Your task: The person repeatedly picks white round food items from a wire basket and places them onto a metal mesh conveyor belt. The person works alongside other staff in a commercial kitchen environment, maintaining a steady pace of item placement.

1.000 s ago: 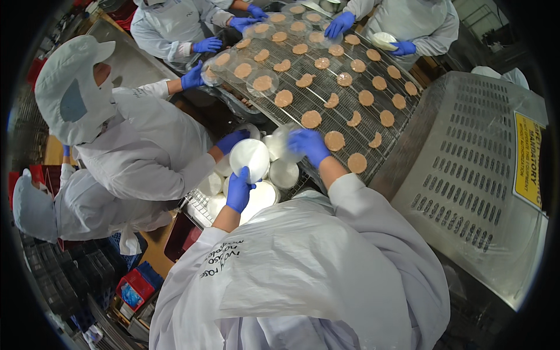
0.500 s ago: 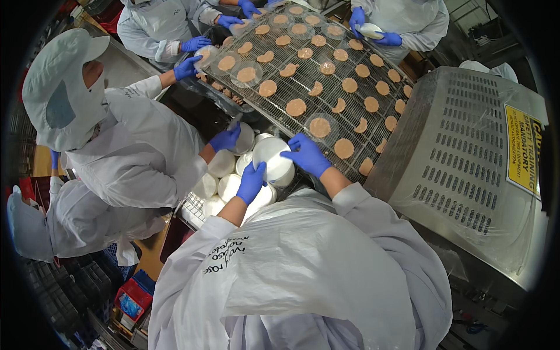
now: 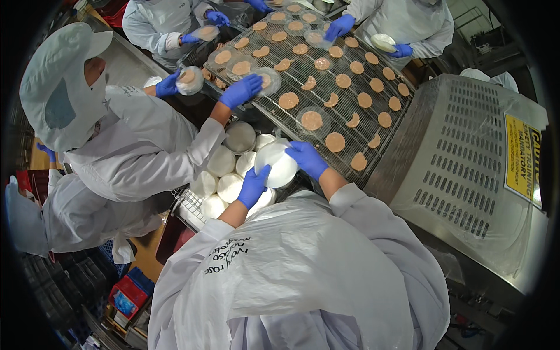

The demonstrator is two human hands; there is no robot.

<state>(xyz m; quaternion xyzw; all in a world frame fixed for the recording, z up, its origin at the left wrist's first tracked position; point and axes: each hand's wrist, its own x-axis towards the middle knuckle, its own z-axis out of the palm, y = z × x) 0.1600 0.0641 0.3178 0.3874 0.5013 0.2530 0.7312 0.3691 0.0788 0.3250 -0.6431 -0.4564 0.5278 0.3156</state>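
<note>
White disc stack [image 3: 276, 164] is grasped by left hand [image 3: 254, 186], its edge pinched by right hand [image 3: 307, 158]; beyond them, some patties [image 3: 311, 121] have clear discs [image 3: 326, 123], many none.

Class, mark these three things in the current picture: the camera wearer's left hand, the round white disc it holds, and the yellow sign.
Left hand [image 3: 253, 188]: head view, back of the blue glove.
Round white disc [image 3: 273, 161]: head view, middle of its upper face.
Yellow sign [image 3: 521, 156]: head view, middle of its face.
</note>
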